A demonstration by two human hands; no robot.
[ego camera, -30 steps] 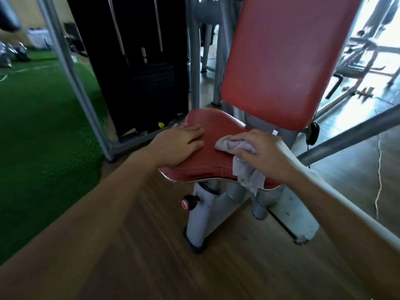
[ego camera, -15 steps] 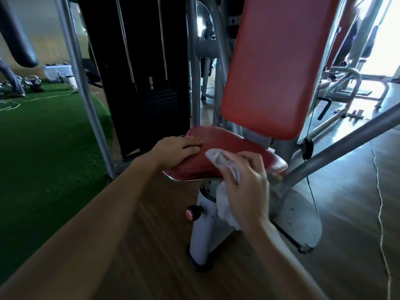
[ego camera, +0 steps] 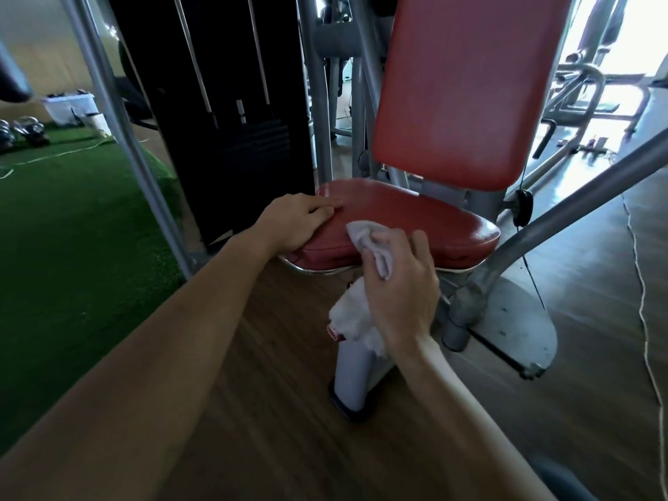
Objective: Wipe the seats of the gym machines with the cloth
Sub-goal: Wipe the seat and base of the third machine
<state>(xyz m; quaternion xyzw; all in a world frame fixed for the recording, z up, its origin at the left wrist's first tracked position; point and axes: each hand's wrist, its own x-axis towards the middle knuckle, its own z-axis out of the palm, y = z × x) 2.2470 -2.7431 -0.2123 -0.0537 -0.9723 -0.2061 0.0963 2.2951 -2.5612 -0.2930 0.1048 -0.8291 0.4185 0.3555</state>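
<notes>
A red padded seat (ego camera: 415,218) sits on a grey post, with a tall red backrest (ego camera: 466,88) above it. My left hand (ego camera: 294,220) rests flat on the seat's left edge, fingers together. My right hand (ego camera: 401,287) grips a pale grey cloth (ego camera: 365,244) at the seat's front edge. The upper end of the cloth touches the front rim; the rest hangs below my palm in front of the post.
A black weight stack (ego camera: 224,103) stands behind the seat on the left, framed by grey tubes (ego camera: 119,132). Green turf (ego camera: 65,226) covers the floor on the left, wood floor (ego camera: 274,410) below. A slanted grey bar (ego camera: 564,207) and base plate (ego camera: 513,320) lie right.
My right hand has drawn the cloth from the top of the seat toward me, down to its front edge. The left hand stays on the seat. The view has lowered and shifted nearer.
</notes>
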